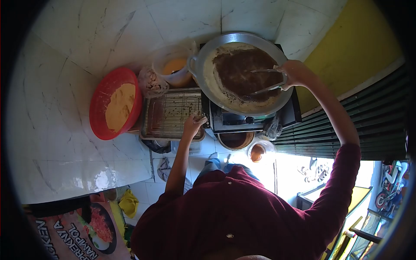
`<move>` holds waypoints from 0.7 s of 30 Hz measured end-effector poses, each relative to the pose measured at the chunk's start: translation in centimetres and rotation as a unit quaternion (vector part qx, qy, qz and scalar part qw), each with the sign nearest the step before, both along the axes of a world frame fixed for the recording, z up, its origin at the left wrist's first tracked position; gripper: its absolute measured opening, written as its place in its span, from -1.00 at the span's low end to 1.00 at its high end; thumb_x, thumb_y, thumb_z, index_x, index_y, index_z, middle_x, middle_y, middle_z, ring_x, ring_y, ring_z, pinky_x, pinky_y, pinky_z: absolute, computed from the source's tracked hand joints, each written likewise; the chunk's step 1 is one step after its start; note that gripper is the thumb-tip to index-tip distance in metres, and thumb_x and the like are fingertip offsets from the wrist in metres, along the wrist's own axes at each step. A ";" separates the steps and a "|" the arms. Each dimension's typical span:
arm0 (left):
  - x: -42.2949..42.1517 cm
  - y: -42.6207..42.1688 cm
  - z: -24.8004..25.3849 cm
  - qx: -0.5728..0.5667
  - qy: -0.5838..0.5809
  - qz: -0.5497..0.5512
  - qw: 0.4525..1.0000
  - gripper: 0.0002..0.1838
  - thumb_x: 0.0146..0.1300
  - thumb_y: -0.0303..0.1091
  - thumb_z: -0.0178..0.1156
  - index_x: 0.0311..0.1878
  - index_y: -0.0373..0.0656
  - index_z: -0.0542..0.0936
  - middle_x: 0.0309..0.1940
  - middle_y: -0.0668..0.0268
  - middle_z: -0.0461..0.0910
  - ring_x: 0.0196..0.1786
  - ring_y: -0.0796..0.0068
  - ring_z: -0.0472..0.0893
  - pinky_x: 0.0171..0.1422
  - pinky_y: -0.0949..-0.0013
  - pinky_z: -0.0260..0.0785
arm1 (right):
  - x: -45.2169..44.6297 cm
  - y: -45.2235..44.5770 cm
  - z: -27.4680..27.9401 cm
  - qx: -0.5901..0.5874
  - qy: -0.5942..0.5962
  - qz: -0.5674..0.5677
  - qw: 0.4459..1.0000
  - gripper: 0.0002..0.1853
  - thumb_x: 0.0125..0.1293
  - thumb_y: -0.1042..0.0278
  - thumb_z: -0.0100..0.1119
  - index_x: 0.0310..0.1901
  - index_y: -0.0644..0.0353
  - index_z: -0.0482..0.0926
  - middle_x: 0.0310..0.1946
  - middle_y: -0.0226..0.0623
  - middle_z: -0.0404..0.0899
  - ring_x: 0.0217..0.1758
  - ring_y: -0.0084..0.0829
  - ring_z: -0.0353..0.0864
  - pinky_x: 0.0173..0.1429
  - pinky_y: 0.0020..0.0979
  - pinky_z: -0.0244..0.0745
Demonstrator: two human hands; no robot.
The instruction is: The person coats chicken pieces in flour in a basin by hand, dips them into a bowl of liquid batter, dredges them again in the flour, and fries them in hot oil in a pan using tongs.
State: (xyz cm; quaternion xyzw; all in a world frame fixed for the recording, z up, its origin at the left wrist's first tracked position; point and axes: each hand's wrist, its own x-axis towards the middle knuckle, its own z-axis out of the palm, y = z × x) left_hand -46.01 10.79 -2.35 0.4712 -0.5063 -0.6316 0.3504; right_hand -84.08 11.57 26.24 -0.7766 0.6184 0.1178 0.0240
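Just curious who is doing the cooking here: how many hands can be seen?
2. The right hand holds tongs over the wide pan; the left hand is by the near right part of the tray. Neither is hidden.

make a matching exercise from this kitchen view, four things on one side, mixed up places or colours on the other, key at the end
Column one:
1. tongs
2. bowl
3. wok
4. left hand

Column two:
a. on the stove
b. at the rack's stove-side edge
c. in the right hand
d. red

Pairs: 1-c, 2-d, 3-a, 4-b
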 end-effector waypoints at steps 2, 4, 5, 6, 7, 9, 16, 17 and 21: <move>0.0 0.1 0.0 -0.001 -0.004 0.002 1.000 -0.70 0.09 -0.54 0.22 -0.14 -0.38 0.38 -0.32 0.18 0.55 -0.21 0.55 0.55 -0.08 0.56 0.45 | 0.3 -0.3 -1.2 0.015 0.043 0.009 0.999 -0.45 -0.43 0.17 0.41 -0.27 0.22 0.57 -0.42 -0.17 0.55 -0.27 -0.20 0.56 -0.15 -0.27 0.45; 0.0 0.2 0.2 -0.003 -0.008 0.007 1.000 -0.71 0.08 -0.53 0.22 -0.15 -0.36 0.38 -0.32 0.18 0.55 -0.20 0.54 0.55 -0.08 0.56 0.45 | 0.7 -0.9 -2.6 -0.041 0.032 0.077 0.996 -0.51 -0.43 0.19 0.42 -0.35 0.21 0.56 -0.44 -0.15 0.55 -0.30 -0.18 0.57 -0.20 -0.25 0.48; 0.1 0.2 0.2 -0.001 0.004 -0.001 1.000 -0.63 0.08 -0.50 0.23 -0.07 -0.41 0.35 -0.27 0.12 0.55 -0.17 0.48 0.56 -0.07 0.52 0.43 | 1.0 -1.3 -3.2 -0.041 0.031 0.079 0.996 -0.51 -0.43 0.19 0.42 -0.35 0.21 0.56 -0.44 -0.15 0.55 -0.30 -0.18 0.57 -0.20 -0.25 0.48; 0.0 0.3 0.8 0.001 0.015 -0.008 1.000 -0.54 0.08 -0.46 0.24 0.01 -0.45 0.32 -0.21 0.05 0.55 -0.14 0.41 0.57 -0.07 0.48 0.42 | 1.2 -1.8 -3.8 -0.048 0.037 0.078 0.995 -0.54 -0.41 0.19 0.41 -0.37 0.21 0.56 -0.46 -0.15 0.55 -0.30 -0.18 0.58 -0.21 -0.25 0.49; 0.0 0.4 1.3 0.001 0.014 -0.007 1.000 -0.54 0.08 -0.46 0.24 0.01 -0.45 0.32 -0.21 0.05 0.55 -0.14 0.41 0.57 -0.07 0.48 0.42 | 1.3 -2.3 -4.4 -0.054 0.042 0.075 0.995 -0.56 -0.40 0.19 0.41 -0.39 0.21 0.56 -0.47 -0.15 0.56 -0.30 -0.18 0.58 -0.22 -0.25 0.49; -0.3 0.6 2.4 -0.003 -0.013 0.000 1.000 -0.77 0.07 -0.55 0.22 -0.23 -0.32 0.40 -0.41 0.27 0.52 -0.34 0.67 0.49 -0.17 0.62 0.42 | 1.2 -3.3 -5.6 -0.041 0.038 0.065 0.996 -0.59 -0.38 0.20 0.39 -0.41 0.20 0.57 -0.48 -0.15 0.56 -0.31 -0.17 0.59 -0.22 -0.24 0.49; 0.3 0.0 0.4 -0.009 -0.027 -0.017 0.999 -0.53 0.07 -0.44 0.25 0.01 -0.43 0.34 -0.23 0.07 0.57 -0.16 0.44 0.58 -0.08 0.49 0.42 | 0.0 -4.8 -6.7 0.012 -0.008 0.056 0.998 -0.64 -0.23 0.12 0.31 -0.39 0.19 0.57 -0.49 -0.18 0.53 -0.31 -0.13 0.54 -0.17 -0.20 0.44; 0.4 0.1 0.5 -0.010 -0.052 -0.017 0.998 -0.52 0.07 -0.43 0.26 0.02 -0.43 0.34 -0.23 0.07 0.57 -0.16 0.43 0.58 -0.08 0.49 0.42 | -0.6 -4.7 -6.9 0.013 -0.008 0.056 0.998 -0.64 -0.23 0.12 0.31 -0.39 0.19 0.57 -0.49 -0.18 0.53 -0.31 -0.13 0.54 -0.17 -0.20 0.44; 0.4 -0.1 0.4 -0.008 -0.072 -0.021 0.997 -0.48 0.06 -0.40 0.28 0.05 -0.42 0.33 -0.22 0.08 0.58 -0.16 0.43 0.58 -0.09 0.49 0.42 | -0.9 -3.8 -6.1 -0.013 -0.064 0.029 0.997 -0.61 -0.20 0.11 0.30 -0.34 0.20 0.58 -0.42 -0.13 0.52 -0.25 -0.15 0.53 -0.12 -0.22 0.42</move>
